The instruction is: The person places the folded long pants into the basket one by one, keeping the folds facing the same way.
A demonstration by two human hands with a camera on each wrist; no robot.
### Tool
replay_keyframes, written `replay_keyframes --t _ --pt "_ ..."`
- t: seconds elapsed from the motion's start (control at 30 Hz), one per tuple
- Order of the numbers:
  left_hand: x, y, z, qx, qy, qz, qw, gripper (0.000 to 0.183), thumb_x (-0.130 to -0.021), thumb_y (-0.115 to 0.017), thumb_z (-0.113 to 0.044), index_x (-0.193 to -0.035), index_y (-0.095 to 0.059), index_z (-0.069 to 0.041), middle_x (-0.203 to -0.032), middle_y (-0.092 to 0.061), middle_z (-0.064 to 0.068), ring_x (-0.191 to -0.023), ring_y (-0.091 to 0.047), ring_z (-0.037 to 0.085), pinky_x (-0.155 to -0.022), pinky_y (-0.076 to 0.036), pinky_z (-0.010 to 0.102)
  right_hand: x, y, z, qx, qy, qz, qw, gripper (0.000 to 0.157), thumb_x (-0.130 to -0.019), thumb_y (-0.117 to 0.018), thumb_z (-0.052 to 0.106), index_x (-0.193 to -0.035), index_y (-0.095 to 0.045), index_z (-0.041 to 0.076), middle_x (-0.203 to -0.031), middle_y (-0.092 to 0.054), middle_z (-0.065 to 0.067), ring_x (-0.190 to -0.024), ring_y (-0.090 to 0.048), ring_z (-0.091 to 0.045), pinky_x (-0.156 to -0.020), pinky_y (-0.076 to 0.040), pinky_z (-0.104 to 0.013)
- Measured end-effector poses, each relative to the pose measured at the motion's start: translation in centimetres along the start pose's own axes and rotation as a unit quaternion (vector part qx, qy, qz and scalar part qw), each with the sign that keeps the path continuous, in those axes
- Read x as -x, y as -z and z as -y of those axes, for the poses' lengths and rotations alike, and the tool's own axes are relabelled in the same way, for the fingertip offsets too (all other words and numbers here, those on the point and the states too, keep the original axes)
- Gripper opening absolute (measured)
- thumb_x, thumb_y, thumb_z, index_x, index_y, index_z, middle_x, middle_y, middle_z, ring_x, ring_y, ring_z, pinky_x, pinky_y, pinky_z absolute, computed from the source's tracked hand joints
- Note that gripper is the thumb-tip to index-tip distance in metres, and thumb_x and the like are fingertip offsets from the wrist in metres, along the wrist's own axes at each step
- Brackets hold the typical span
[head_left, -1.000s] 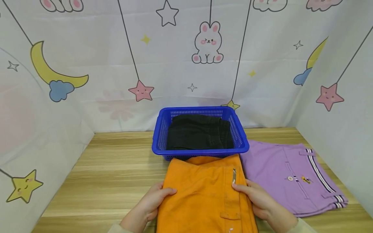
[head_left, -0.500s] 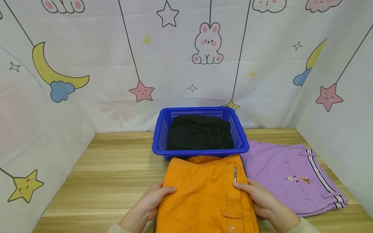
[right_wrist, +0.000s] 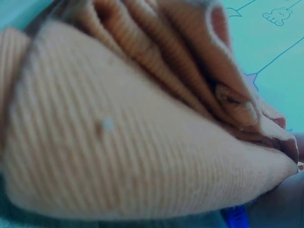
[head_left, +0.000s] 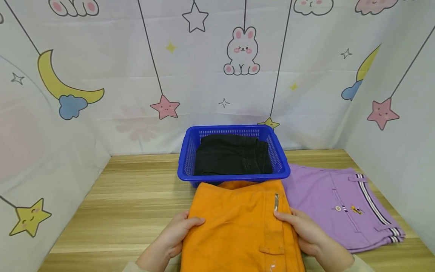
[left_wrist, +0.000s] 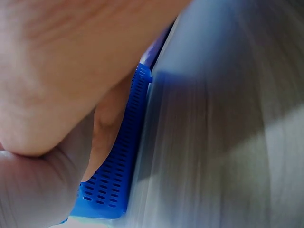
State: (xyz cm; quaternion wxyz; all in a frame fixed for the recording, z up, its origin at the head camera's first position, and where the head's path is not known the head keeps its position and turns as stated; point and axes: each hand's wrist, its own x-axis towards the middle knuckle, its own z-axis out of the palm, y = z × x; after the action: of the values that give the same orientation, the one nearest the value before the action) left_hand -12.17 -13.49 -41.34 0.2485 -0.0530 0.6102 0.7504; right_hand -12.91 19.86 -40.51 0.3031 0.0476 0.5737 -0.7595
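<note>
Folded orange pants point(head_left: 231, 230), with a waistband and belt loop at the right side, lie before the basket in the head view. My left hand point(head_left: 175, 234) grips their left edge, thumb on top and fingers tucked beneath. At the right edge my right hand point(head_left: 307, 234) holds them the same way, its thumb near a shiny strip on the waistband. The left wrist view is mostly filled by the hand point(left_wrist: 47, 185) and blurred tabletop. A ribbed sleeve cuff point(right_wrist: 118, 152) covers most of the right wrist view, so the grip there is hidden.
Behind the orange pants stands a blue plastic basket point(head_left: 234, 177) with folded black pants point(head_left: 227, 155) inside. Folded purple pants point(head_left: 323, 211) lie to the right on the wooden table point(head_left: 132, 204). A printed white cloth point(head_left: 204, 83) encloses the back and sides.
The right hand and the right edge of the orange pants have shifted slightly right. The left hand has moved a touch left. Both grips stay the same.
</note>
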Motion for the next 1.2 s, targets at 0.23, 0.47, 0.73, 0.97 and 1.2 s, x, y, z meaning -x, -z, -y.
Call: replay_keyframes --t 0.23,0.47,0.73,0.97,1.2 --pt "0.1 -0.1 -0.2 0.003 -0.002 0.002 1.0000 0.043 -0.089 -0.057 -0.017 -0.123 -0.041 0.005 -0.093 -0.066 0.000 -0.084 -0.065 0.011 -0.076 -0.054 0.027 0.4 -0.1 0.3 0.000 -0.001 0.001 1.000 0.070 -0.096 -0.053 0.028 -0.144 -0.014 -0.004 -0.112 -0.067 -0.002 -0.106 -0.064 -0.016 -0.093 -0.050 -0.034" --pt "0.3 -0.2 -0.5 0.003 -0.003 0.007 1.0000 0.045 -0.090 -0.056 -0.018 -0.124 -0.039 0.005 -0.094 -0.065 0.000 -0.085 -0.065 0.011 -0.077 -0.054 0.027 0.7 -0.2 0.6 0.002 -0.003 0.005 1.000 0.069 -0.096 -0.053 0.028 -0.144 -0.015 -0.003 -0.112 -0.067 -0.002 -0.106 -0.063 -0.016 -0.094 -0.050 -0.035" --pt "0.5 -0.3 -1.0 0.004 -0.002 0.007 1.0000 0.040 -0.090 -0.057 -0.018 -0.121 -0.043 0.003 -0.092 -0.066 -0.001 -0.084 -0.065 0.011 -0.076 -0.054 0.026 1.0 -0.2 1.1 -0.003 0.011 0.017 1.000 0.059 -0.097 -0.050 0.026 -0.141 -0.021 -0.001 -0.110 -0.068 -0.002 -0.105 -0.064 -0.017 -0.092 -0.051 -0.035" --pt "0.6 -0.5 -1.5 0.004 -0.009 0.004 0.9999 0.038 -0.089 -0.057 -0.018 -0.119 -0.044 0.003 -0.090 -0.065 -0.001 -0.083 -0.065 0.011 -0.076 -0.054 0.027 1.1 -0.3 1.5 0.005 0.021 0.012 1.000 0.051 -0.097 -0.050 0.025 -0.135 -0.027 0.001 -0.107 -0.069 -0.002 -0.103 -0.065 -0.016 -0.092 -0.051 -0.035" --pt "0.7 -0.5 -1.9 0.005 -0.012 0.010 0.9999 0.041 -0.091 -0.056 -0.019 -0.121 -0.042 0.003 -0.093 -0.065 -0.001 -0.085 -0.065 0.011 -0.078 -0.054 0.026 1.3 -0.4 1.9 0.008 0.025 0.022 0.999 0.057 -0.098 -0.050 0.026 -0.139 -0.022 -0.003 -0.110 -0.068 -0.003 -0.106 -0.064 -0.018 -0.094 -0.050 -0.036"
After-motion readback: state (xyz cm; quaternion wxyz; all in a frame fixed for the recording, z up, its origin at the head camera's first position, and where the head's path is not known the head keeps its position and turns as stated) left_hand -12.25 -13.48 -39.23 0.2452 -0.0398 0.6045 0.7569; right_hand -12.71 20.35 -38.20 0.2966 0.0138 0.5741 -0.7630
